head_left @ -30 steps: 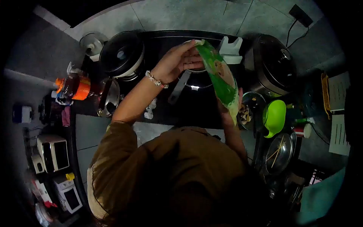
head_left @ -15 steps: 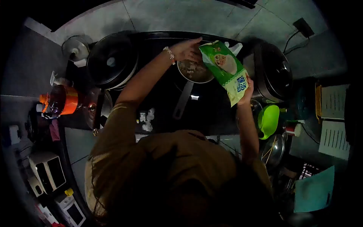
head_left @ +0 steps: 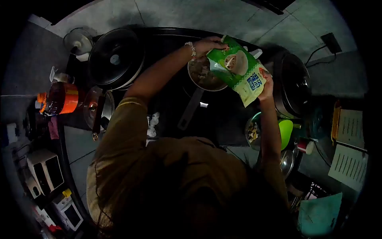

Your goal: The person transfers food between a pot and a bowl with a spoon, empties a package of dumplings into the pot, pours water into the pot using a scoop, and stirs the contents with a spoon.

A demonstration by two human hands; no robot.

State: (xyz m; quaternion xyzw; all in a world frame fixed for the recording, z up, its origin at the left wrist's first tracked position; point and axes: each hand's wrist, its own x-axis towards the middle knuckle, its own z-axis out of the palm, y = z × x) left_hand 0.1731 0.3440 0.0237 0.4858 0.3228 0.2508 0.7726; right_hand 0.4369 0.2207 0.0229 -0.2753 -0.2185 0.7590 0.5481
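A green and pale-yellow food packet (head_left: 238,65) is held tilted above the right side of a saucepan (head_left: 218,88). My left hand (head_left: 210,44) is closed on the packet's upper left corner, thumb lying over its front. My right hand (head_left: 267,85) grips the lower right edge, near the blue lettering. Pieces of food in liquid (head_left: 202,75) show in the saucepan, partly hidden by the packet. The saucepan's long handle (head_left: 191,109) points toward my body. Whether the packet's top is torn cannot be made out.
A lidded frying pan (head_left: 115,59) stands left on the black cooktop (head_left: 223,123). To the right is a dark rounded cooker (head_left: 294,83). A bowl of food scraps (head_left: 253,131) and a bright green scoop-like item (head_left: 285,133) lie by my right forearm. An orange-labelled bottle (head_left: 63,97) stands far left.
My left hand has moved from beside the packet onto its upper corner and closed there. The packet has shifted slightly, and the whole view has turned a little.
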